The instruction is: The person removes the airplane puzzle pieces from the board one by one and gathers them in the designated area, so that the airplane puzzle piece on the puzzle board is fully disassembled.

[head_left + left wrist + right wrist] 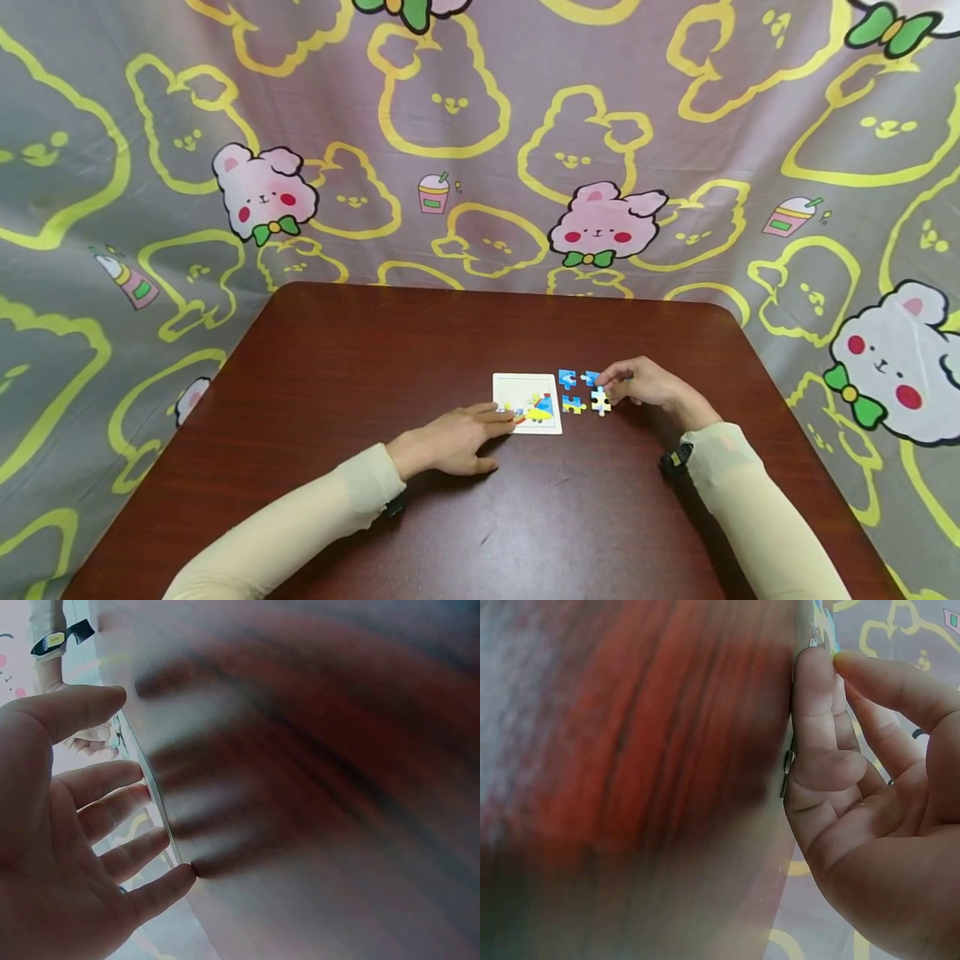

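A square jigsaw board (528, 382) with a pale frame and a partly filled colourful picture lies on the table. My left hand (461, 437) rests at its left side, fingers straight, with fingertips on the board's lower left; in the left wrist view the left hand (75, 825) shows spread fingers. To the board's right, my right hand (648, 385) pinches at a yellow-and-white puzzle piece (601, 403) with thumb and finger. A blue puzzle piece (590, 378) lies close to those fingertips. In the right wrist view, the right hand (862, 780) largely hides the piece.
Another blue puzzle piece (567, 378) and a yellow-and-blue piece (573, 406) lie between the board and my right hand. All lie on a dark brown table (420, 333). A patterned cloth (480, 192) hangs behind it and along both sides.
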Demonstrator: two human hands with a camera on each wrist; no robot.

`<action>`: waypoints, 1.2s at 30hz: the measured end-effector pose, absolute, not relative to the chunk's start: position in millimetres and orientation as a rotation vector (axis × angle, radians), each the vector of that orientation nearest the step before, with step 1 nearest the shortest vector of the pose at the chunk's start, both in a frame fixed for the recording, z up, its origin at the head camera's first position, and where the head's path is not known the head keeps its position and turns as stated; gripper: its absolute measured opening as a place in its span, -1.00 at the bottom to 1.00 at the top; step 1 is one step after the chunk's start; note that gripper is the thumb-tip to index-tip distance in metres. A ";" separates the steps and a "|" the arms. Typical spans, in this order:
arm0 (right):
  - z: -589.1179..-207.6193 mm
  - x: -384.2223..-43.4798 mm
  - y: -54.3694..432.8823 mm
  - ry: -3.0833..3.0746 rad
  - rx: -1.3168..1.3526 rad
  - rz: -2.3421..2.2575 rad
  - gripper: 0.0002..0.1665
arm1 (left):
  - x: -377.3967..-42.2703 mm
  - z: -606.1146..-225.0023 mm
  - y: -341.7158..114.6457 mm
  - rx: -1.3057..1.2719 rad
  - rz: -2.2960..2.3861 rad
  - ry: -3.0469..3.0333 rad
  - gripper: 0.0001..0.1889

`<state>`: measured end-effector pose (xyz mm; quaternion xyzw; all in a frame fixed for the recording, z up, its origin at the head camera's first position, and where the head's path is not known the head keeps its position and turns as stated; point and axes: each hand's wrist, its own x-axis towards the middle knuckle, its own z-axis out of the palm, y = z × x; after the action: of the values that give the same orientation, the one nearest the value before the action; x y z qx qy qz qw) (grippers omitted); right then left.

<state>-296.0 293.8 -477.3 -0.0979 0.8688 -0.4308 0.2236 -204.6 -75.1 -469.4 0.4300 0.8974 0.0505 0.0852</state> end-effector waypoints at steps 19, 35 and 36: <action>-472.9 -291.6 292.3 2.432 -0.257 -1.145 -0.79 | -204.8 -468.0 -74.4 1.277 0.134 2.672 -0.29; -467.1 -292.8 266.4 2.400 -0.326 -1.239 -0.69 | -203.7 -468.6 -74.2 1.249 0.145 2.667 -0.30; -466.9 -292.8 263.5 2.399 -0.323 -1.237 -0.68 | -203.7 -468.7 -74.2 1.247 0.147 2.667 -0.30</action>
<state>-292.8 263.5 -466.9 -0.1161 0.8629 -0.4448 0.2101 -203.7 -74.2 -468.7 0.4210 0.9005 0.0497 0.0968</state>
